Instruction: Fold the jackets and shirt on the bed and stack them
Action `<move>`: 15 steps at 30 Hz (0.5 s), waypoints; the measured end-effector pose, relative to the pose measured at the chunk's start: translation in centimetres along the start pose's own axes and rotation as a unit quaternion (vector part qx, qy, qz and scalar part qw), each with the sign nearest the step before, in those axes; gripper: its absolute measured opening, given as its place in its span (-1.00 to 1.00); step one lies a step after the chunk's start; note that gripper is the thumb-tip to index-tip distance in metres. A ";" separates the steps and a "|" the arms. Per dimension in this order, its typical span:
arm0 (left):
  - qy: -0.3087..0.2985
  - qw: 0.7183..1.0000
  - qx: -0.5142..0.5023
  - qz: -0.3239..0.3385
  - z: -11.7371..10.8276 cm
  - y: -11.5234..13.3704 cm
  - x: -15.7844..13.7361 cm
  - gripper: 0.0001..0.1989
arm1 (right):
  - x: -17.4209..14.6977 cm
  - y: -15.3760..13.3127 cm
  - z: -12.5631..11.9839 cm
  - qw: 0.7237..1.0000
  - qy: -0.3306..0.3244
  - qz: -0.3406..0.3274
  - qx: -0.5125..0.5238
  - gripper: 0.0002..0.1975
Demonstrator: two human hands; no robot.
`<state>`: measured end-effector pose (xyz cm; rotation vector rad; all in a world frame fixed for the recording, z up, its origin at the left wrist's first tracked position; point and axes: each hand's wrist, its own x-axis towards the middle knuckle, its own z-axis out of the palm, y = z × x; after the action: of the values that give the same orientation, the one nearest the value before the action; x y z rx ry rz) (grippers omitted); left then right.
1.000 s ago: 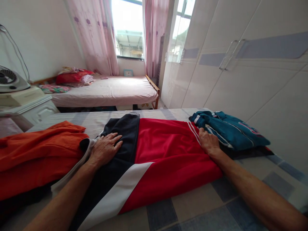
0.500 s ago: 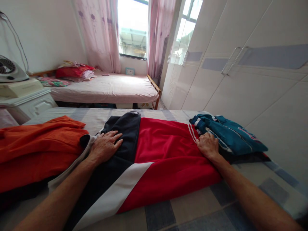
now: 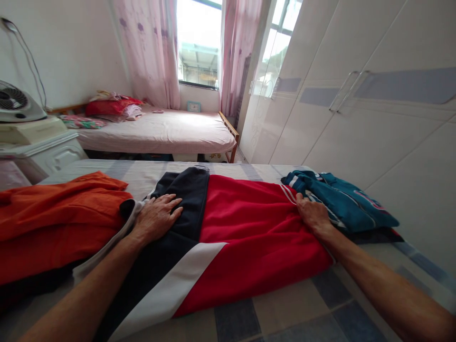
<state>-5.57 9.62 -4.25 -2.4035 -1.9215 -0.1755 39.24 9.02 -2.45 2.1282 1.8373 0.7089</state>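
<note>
A red, white and navy sports jacket point(image 3: 245, 209) lies folded across the bed in front of me. My left hand point(image 3: 156, 216) presses flat on its navy part with the fingers spread. At the other end, my right hand point(image 3: 312, 213) is closed on the edge of the red cloth, by the white stripes, and pulls creases toward itself. Just beyond that hand lies a teal jacket point(image 3: 351, 199), folded, with a zip and striped cuffs. Left of my left hand, an orange garment point(image 3: 67, 213) is spread with folds in it.
The checked bed sheet point(image 3: 285, 308) shows along the near side. Behind stands a second bed point(image 3: 171, 126) with a pile of bedding point(image 3: 112, 105). A white wardrobe point(image 3: 356, 147) runs along the right. A fan point(image 3: 16, 102) stands at the far left.
My right hand has moved slightly right, drawing the red edge with it, and the red cloth shows more creases. My left hand stays in place on the navy part.
</note>
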 end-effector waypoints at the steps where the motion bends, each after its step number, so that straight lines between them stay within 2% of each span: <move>1: -0.010 1.000 -0.003 0.001 -0.4 0.0 0.2 -0.52 | 0.3 -0.1 -0.1 1.000 0.003 -0.001 0.002 -0.69; 4: -0.042 0.999 -0.010 -0.008 -2.3 0.0 1.4 -0.53 | 1.2 -0.3 -0.1 1.000 -0.003 -0.005 0.015 -0.68; 8: -0.046 0.998 0.008 -0.047 -3.7 -0.7 4.6 -0.52 | 1.3 -0.1 0.3 0.999 -0.034 -0.017 0.033 -0.69; 11: -0.061 0.995 0.017 -0.075 -2.8 -1.4 6.4 -0.47 | 0.3 0.9 0.6 0.993 -0.063 0.030 0.094 -0.67; 13: -0.061 0.993 0.019 -0.097 -1.7 -1.8 7.1 -0.43 | -1.0 2.1 0.9 0.977 -0.096 0.079 0.171 -0.53; 15: -0.038 0.992 0.036 -0.112 -0.6 -1.8 7.2 -0.41 | -2.4 3.6 1.1 0.957 -0.129 0.086 0.245 -0.50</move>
<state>-5.81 16.94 -2.80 -2.1779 -2.1883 -0.0245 42.65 6.15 -2.20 2.5568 1.8353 -0.0171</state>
